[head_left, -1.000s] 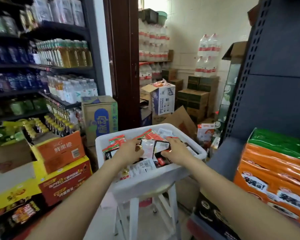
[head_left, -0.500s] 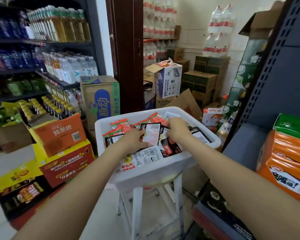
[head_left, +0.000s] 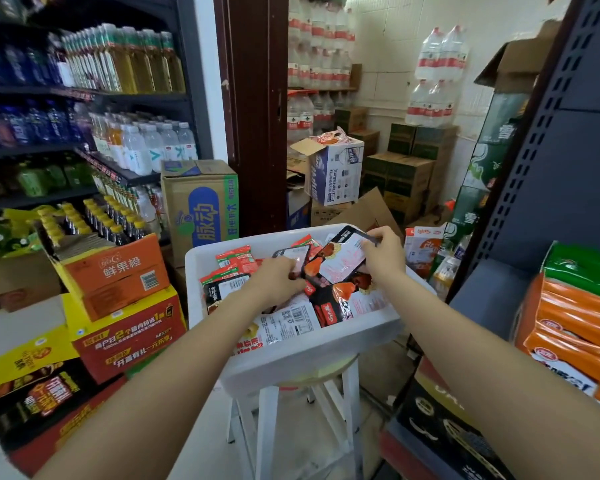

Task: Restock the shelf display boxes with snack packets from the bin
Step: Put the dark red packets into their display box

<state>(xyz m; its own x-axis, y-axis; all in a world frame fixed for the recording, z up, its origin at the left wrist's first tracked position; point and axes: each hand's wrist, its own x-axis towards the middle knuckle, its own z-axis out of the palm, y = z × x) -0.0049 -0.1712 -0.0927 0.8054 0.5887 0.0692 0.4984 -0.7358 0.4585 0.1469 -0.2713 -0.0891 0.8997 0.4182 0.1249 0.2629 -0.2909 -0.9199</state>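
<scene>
A white plastic bin (head_left: pixel 291 362) sits on a white stool and holds several snack packets, black, red and white. My right hand (head_left: pixel 383 252) pinches the top edge of a black-and-white packet (head_left: pixel 340 259) lifted above the pile. My left hand (head_left: pixel 274 277) rests in the bin at the lower left corner of that packet, fingers curled over another black packet (head_left: pixel 291 254). Loose packets (head_left: pixel 288 322) lie face down near the bin's front wall.
Drink shelves (head_left: pixel 84 98) and stacked orange and red cartons (head_left: pixel 118 271) line the left. A dark shelf upright (head_left: pixel 520 161) and orange snack bags (head_left: pixel 575 327) stand at the right. Cardboard boxes (head_left: pixel 336 174) and water packs fill the back room. The white stool (head_left: pixel 267 420) stands under the bin.
My right hand has lifted a black-and-white packet up out of the pile toward the bin's far side. My left hand has moved slightly right along the packets. The camera has tilted down.
</scene>
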